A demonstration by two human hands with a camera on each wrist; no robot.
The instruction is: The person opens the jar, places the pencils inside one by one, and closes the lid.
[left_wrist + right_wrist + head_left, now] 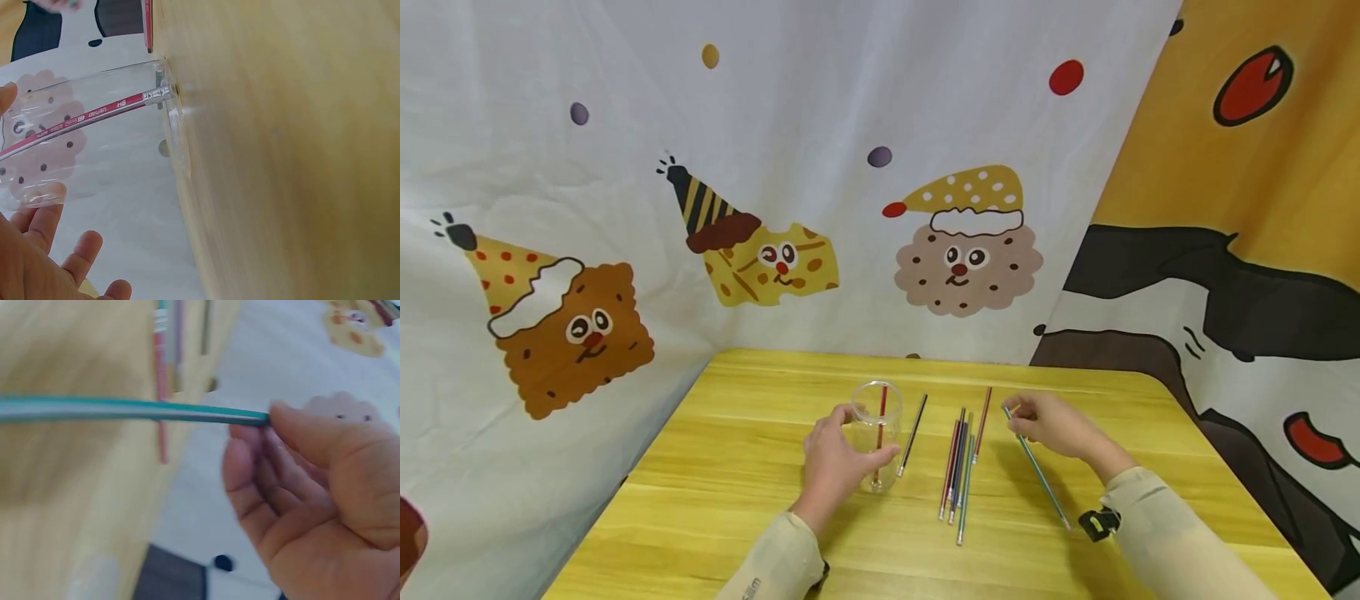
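Observation:
My left hand (835, 458) holds a clear round cup (892, 429) upright on the table, thumb on its near right side and fingers on its left. Inside leans a red pencil (94, 119), its metal-capped end down at the cup's base. My right hand (1051, 423) pinches a teal pencil (1043, 479) at one end between thumb and fingers. That pencil slants down toward the near right, its capped end nearest the wrist. Beside the cup, on its right, lies a dark pencil (913, 435).
Several pencils (956, 475) lie bunched on the wooden table (715, 492) between my hands. A single red pencil (982, 425) lies at the bunch's far right. Behind the table's back edge hangs a white curtain (805, 108) with cartoon figures.

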